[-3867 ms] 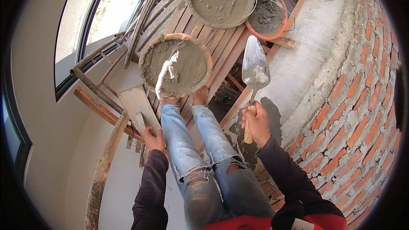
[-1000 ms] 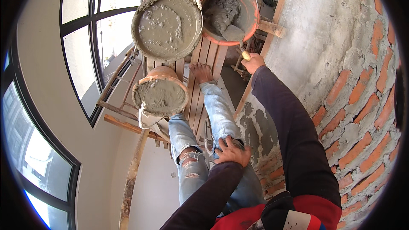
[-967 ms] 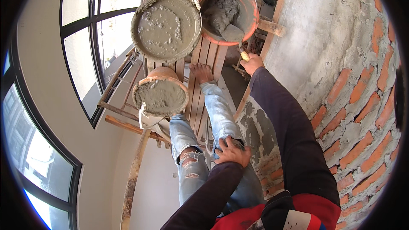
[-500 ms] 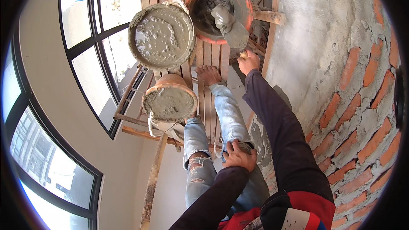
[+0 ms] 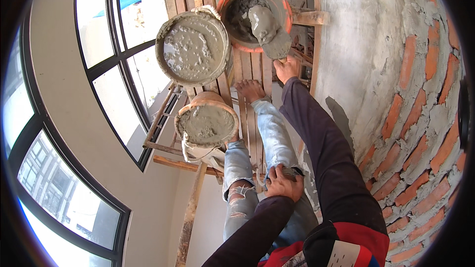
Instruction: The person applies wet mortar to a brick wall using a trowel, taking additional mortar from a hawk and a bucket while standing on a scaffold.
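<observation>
My right hand [image 5: 288, 69] is closed round the handle of a trowel [image 5: 278, 45], whose blade reaches over the near rim of an orange bucket [image 5: 288, 9]. A lump of wet grey mortar [image 5: 263, 22] sits on the blade's far part, above more mortar in the bucket. My left hand [image 5: 285, 186] rests on my right knee with its fingers laid over the jeans, holding nothing. Left of the orange bucket stands a wide mortar-caked tub [image 5: 160, 55], full of grey mix. Nearer me, a smaller bucket [image 5: 208, 100] of mortar stands by my left foot.
My bare right foot [image 5: 250, 90] is on a narrow wooden plank platform [image 5: 255, 116]. A wall, part grey plaster [image 5: 363, 39] and part exposed brick [image 5: 391, 113], rises at the right. Black-framed windows [image 5: 118, 59] are at the left. A wooden pole [image 5: 190, 212] slants below the platform.
The view has shifted, so the buckets and legs appear farther right. My right hand and the trowel have moved slightly farther toward the orange bucket. My left hand stays on the knee.
</observation>
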### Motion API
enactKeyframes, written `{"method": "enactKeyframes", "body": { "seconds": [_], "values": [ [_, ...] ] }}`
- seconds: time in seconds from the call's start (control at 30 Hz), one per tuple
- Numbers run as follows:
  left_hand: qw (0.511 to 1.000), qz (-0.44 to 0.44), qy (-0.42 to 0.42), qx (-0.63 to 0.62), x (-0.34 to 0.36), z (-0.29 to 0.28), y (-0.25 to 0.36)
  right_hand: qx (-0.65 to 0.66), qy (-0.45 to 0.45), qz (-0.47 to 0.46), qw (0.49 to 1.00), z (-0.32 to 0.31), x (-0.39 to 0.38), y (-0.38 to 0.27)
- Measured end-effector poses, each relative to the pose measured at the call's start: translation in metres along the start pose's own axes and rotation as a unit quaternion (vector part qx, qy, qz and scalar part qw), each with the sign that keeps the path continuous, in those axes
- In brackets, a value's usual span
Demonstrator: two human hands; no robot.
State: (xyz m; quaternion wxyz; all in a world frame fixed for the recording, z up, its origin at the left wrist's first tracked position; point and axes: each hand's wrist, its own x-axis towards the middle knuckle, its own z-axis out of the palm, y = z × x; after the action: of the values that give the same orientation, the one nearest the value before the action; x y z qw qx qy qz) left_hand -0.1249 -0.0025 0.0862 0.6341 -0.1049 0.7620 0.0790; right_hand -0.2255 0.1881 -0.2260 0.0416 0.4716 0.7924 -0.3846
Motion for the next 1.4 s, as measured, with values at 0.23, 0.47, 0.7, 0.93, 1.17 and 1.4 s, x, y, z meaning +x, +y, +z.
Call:
{"method": "enactKeyframes", "body": {
  "seconds": [0.23,0.47,0.7,0.93,1.17,1.4],
  "values": [
    [0.996,0.079,0.041,-0.015,0.002,0.015,-0.037,0.061,0.061,-0.014,0.996,0.001,-0.02,-0.007],
    [0.986,0.149,0.069,-0.032,0.004,0.023,-0.086,0.051,0.107,0.014,0.993,-0.012,-0.079,-0.023],
    [0.949,0.255,0.111,-0.152,0.025,0.022,-0.154,0.047,0.148,0.052,0.987,-0.048,-0.183,0.033],
    [0.982,0.17,0.023,-0.082,0.074,0.068,-0.178,0.063,0.146,0.158,0.975,-0.047,-0.254,0.154],
    [0.996,-0.012,-0.071,-0.045,0.099,0.137,-0.158,0.04,0.13,0.25,0.959,-0.036,-0.241,0.294],
    [0.995,-0.012,-0.06,0.078,0.096,0.158,-0.16,0.289,0.059,0.354,0.888,-0.083,-0.197,0.245]
  ]
}}
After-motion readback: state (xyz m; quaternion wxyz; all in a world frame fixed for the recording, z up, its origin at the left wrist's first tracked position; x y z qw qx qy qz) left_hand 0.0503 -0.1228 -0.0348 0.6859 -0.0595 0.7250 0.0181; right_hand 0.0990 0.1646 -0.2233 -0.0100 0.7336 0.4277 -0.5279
